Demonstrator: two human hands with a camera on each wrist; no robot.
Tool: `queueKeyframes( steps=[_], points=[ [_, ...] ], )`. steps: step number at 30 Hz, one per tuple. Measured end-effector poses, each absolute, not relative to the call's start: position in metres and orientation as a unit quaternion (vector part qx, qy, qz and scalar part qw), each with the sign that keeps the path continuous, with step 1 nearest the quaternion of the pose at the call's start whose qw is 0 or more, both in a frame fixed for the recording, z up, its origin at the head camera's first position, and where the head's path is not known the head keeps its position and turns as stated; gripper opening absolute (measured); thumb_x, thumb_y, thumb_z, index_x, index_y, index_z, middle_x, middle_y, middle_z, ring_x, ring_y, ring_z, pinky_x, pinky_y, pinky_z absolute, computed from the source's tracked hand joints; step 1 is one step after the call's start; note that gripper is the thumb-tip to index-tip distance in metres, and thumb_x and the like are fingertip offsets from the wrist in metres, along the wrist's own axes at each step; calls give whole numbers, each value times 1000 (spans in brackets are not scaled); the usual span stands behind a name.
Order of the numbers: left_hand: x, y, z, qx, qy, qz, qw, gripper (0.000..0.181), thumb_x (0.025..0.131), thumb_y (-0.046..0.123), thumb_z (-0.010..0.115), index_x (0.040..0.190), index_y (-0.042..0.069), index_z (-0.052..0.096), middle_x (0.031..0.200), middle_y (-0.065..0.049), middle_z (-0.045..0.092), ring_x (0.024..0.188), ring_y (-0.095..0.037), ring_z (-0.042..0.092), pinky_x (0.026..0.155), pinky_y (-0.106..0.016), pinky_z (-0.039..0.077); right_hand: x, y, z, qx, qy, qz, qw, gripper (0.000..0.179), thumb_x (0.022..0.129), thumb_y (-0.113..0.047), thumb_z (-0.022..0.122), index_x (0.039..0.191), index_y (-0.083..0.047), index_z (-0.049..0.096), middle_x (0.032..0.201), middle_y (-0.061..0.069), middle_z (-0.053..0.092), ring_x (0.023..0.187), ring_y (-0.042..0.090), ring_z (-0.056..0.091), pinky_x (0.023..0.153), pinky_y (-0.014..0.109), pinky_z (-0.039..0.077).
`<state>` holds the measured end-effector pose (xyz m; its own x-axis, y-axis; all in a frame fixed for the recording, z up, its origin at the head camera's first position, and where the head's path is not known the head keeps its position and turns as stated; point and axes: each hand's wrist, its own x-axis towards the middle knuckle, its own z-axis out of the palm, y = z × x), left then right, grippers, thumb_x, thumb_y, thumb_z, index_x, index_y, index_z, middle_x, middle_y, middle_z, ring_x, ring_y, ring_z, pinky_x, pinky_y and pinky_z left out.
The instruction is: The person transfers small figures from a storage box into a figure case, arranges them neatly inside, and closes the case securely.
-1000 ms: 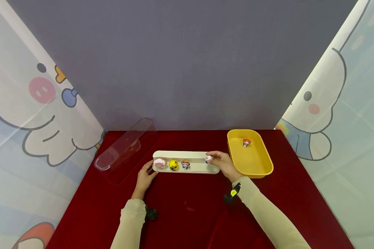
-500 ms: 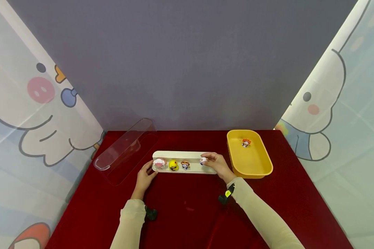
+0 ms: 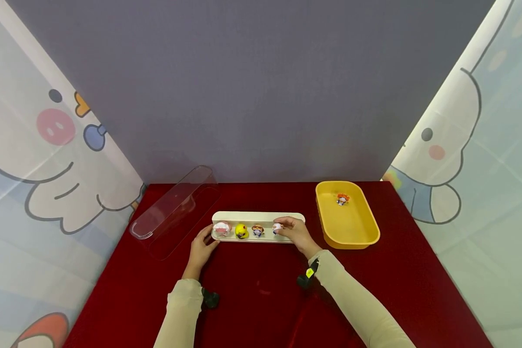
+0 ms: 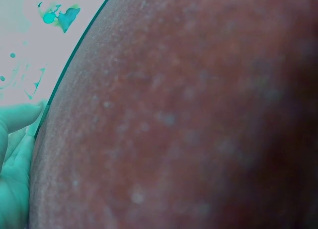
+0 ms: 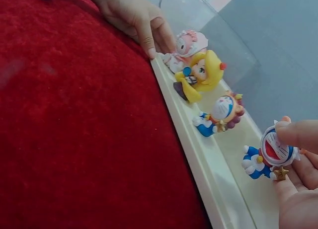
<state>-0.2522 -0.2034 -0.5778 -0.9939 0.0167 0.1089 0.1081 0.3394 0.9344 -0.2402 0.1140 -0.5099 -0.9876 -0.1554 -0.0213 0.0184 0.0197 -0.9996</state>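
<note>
Carrying blue-white figurine (image 5: 269, 152) leftward along tray (image 3: 252, 216): right hand (image 3: 299, 234) (left hand (image 3: 201, 249) unmoved).

- No text, brand or number can be read on the figures (image 5: 217, 112), tray (image 3: 243, 216) or right-hand bin (image 3: 350, 224).
- Yellow patch (image 3: 310, 273) by the right cuff (image 3: 324, 263): too small to read.

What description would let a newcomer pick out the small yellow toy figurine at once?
On the red velvety cloth, find the long cream tray whose end the left hand holds. In its row, take the second toy from that hand: the small yellow figurine. Its red-tipped yellow head sets it apart from the pink-and-white figurine and blue-and-white figurine alongside.
</note>
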Motion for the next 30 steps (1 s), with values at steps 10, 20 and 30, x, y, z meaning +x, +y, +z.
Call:
queueKeyframes(
  steps=[10, 20, 30],
  points=[
    [-252, -203, -579, -44, -815, -576, 52, 61, 79, -11, 68, 135, -8, 45, 139, -25, 42, 127, -39, 43, 104, -37, 42, -244, 103, -525, -43, 740, -670, 38, 30, 78, 9, 69, 107, 13, 62, 102, 21, 66, 85, 8, 58, 73, 11, 49],
    [-253, -204, -579, -37, -817, -575, 38, 60, 80, -11, 67, 136, -7, 44, 141, -23, 40, 129, -37, 41, 105, -35, 41, -234, 92, -507, -28, 725, -687, 35, 30, 79, 13, 65, 108, 18, 60, 108, 30, 60, 100, 29, 58, 76, 9, 48],
    [-254, -204, -581, -44, -813, -579, 51, 61, 79, -11, 68, 135, -8, 45, 140, -25, 40, 128, -40, 42, 105, -40, 42, -229, 84, -508, -13, 731, -682, 25, 28, 79, 15, 63, 107, 18, 60, 110, 29, 60, 102, 29, 57, 74, 9, 49]
  ],
)
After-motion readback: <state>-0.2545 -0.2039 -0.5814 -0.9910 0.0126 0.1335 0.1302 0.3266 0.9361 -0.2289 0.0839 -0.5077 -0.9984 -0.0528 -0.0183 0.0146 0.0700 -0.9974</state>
